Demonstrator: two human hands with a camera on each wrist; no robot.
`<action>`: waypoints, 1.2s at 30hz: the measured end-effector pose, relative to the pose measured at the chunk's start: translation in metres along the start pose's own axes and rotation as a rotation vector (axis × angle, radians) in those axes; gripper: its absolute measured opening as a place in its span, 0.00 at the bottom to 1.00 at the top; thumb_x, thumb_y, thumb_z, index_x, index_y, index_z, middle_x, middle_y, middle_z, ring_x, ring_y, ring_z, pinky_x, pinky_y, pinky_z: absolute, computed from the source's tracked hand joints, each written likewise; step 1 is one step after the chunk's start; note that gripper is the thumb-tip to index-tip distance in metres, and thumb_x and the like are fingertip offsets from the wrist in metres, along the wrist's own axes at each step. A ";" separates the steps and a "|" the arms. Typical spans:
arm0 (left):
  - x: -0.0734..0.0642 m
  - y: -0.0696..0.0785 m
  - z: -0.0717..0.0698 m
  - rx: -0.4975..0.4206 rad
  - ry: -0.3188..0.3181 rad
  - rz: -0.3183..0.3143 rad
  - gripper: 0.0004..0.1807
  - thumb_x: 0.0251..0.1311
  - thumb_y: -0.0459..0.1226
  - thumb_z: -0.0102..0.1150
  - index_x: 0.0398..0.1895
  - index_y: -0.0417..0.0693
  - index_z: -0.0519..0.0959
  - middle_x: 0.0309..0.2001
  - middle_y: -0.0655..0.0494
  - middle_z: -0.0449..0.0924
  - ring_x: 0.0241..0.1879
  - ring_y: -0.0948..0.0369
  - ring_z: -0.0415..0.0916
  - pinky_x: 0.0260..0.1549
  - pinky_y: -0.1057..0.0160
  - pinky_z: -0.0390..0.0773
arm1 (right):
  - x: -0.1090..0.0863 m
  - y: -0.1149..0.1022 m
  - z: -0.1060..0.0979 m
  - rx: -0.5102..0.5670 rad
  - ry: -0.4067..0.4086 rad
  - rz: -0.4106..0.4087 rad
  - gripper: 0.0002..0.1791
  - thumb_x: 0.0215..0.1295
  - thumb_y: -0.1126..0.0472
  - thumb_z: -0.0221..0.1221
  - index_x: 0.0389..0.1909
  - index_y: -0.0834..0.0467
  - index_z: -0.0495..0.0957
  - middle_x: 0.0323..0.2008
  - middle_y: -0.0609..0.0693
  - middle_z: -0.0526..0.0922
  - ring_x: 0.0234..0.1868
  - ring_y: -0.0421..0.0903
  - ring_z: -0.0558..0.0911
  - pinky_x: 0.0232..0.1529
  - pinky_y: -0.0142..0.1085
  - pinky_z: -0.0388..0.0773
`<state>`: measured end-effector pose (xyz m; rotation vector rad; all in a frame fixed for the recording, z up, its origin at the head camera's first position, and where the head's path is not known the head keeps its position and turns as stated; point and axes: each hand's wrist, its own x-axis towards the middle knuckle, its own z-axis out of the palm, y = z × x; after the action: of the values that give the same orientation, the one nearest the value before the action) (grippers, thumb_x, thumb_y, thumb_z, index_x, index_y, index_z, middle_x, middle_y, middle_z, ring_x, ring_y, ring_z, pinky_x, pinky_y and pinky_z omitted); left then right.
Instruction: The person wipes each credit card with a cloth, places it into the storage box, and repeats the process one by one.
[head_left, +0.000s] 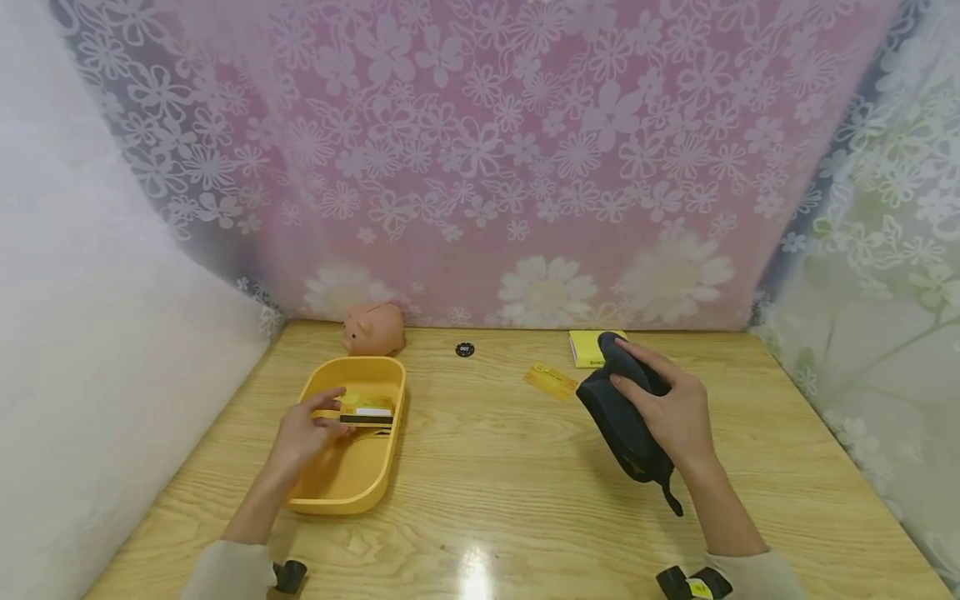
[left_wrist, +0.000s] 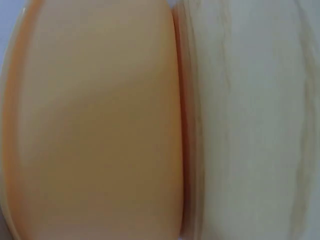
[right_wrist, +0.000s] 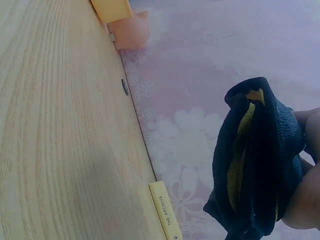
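Inside the yellow tray, my left hand pinches the left edge of a yellow card with a black stripe and a white strip. Part of another striped card shows just below it. The left wrist view is filled by the tray's outer wall and the tabletop. My right hand grips a dark zippered pouch, tilted above the table at the right. In the right wrist view the pouch gapes, showing a yellow lining.
A yellow translucent card lies left of the pouch. Behind stand a yellow book, whose spine reads "THE ARCHIVE", and a pink piggy bank. A black poker chip lies between them. A flowered curtain borders the table's back.
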<state>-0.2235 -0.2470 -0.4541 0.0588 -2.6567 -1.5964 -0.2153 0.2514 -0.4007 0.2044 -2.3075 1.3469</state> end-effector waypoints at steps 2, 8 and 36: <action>0.001 -0.001 0.002 0.035 -0.005 0.009 0.34 0.63 0.20 0.62 0.74 0.35 0.69 0.59 0.33 0.74 0.47 0.46 0.86 0.43 0.60 0.87 | 0.000 0.000 0.000 0.008 -0.005 0.002 0.28 0.67 0.57 0.72 0.67 0.42 0.81 0.68 0.48 0.79 0.64 0.56 0.80 0.47 0.17 0.76; 0.000 -0.002 0.003 0.139 -0.015 -0.007 0.33 0.62 0.23 0.66 0.72 0.32 0.71 0.58 0.32 0.77 0.48 0.47 0.83 0.36 0.64 0.85 | 0.000 0.000 -0.001 0.020 -0.008 0.006 0.28 0.67 0.56 0.72 0.68 0.42 0.80 0.68 0.48 0.79 0.64 0.55 0.80 0.47 0.17 0.76; -0.001 -0.002 0.008 0.267 -0.066 -0.029 0.32 0.76 0.44 0.58 0.73 0.31 0.69 0.65 0.29 0.74 0.61 0.36 0.77 0.55 0.43 0.81 | 0.001 0.004 -0.002 0.020 -0.005 0.028 0.29 0.67 0.55 0.72 0.68 0.41 0.80 0.68 0.48 0.79 0.65 0.56 0.80 0.46 0.16 0.76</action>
<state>-0.2232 -0.2412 -0.4595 0.0539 -2.9149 -1.2608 -0.2173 0.2548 -0.4024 0.1828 -2.3096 1.3852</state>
